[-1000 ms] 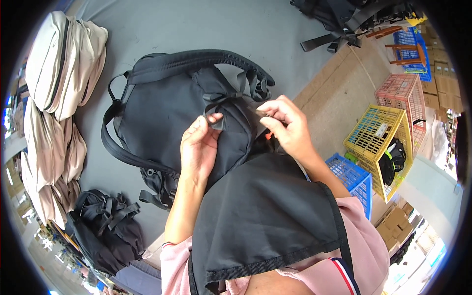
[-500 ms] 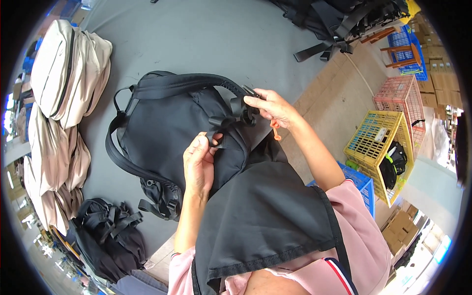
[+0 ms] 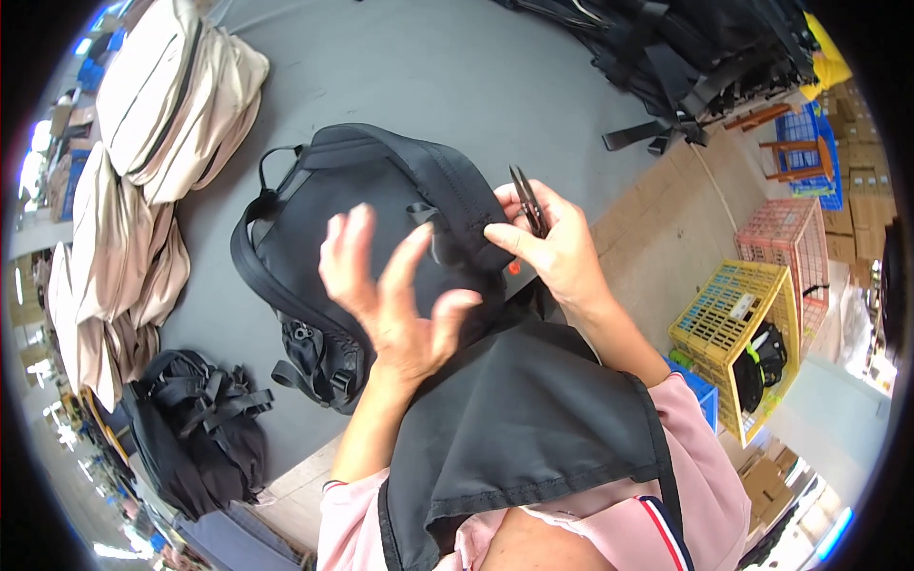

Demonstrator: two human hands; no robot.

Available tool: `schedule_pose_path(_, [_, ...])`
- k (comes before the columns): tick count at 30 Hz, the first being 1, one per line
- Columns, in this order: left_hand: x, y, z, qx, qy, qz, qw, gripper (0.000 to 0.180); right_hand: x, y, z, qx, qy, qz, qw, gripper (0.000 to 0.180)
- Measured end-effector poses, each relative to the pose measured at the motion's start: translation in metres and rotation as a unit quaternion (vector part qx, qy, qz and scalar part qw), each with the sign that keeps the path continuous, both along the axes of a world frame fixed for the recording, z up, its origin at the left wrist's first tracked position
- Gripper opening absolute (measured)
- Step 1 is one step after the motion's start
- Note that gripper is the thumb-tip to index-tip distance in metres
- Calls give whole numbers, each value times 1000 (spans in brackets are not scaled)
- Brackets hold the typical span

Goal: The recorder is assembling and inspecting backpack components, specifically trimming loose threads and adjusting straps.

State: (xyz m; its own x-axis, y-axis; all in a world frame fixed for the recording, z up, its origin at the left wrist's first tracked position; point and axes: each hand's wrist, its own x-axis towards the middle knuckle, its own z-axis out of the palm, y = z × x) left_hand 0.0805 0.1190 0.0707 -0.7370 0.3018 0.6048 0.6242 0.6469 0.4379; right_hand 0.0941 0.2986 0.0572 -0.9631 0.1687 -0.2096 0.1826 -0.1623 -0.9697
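Note:
A black backpack (image 3: 333,205) lies on the grey table with its shoulder straps facing up. Above its lower part hovers my left hand (image 3: 400,319), empty, fingers spread wide and slightly blurred by motion. My right hand (image 3: 562,247) is closed at the backpack's right side, holding dark thread snips (image 3: 526,200) with the blades pointing up and away. Its thumb and fingers also pinch the padded shoulder strap (image 3: 457,186) near the lower end. Below that hand a small orange piece (image 3: 514,267) shows, mostly hidden. A short webbing end (image 3: 421,211) lies on the back panel.
Beige bags (image 3: 143,105) are piled along the left. Another black bag (image 3: 195,428) sits at the near left, and a heap of black bags (image 3: 685,57) at the far right. Past the table's right edge stand a yellow crate (image 3: 733,324), a pink crate (image 3: 785,243) and blue crates.
My left hand has let go of the webbing and spread open. My right hand has shifted from the dangling webbing onto the shoulder strap, with the snips now showing clearly. The view has shifted slightly.

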Motion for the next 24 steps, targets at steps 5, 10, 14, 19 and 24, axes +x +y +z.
schedule_pose_path(5, [-13,2,0,-4,-90,-112,990,74,10,-15,13,-59,48,14,997,34])
schedule_pose_path(10, [-12,1,7,-1,-115,-91,989,56,13,-15,15,-78,66,36,994,29])
schedule_pose_path(14, [-12,4,2,0,-114,-60,992,40,18,-20,24,212,91,18,973,27])
schedule_pose_path(19, [-13,7,-2,15,-139,-33,990,32,23,-21,25,311,188,-44,930,23])
schedule_pose_path(24, [-14,7,-6,41,-133,-33,990,29,18,-26,22,344,194,-27,918,19])
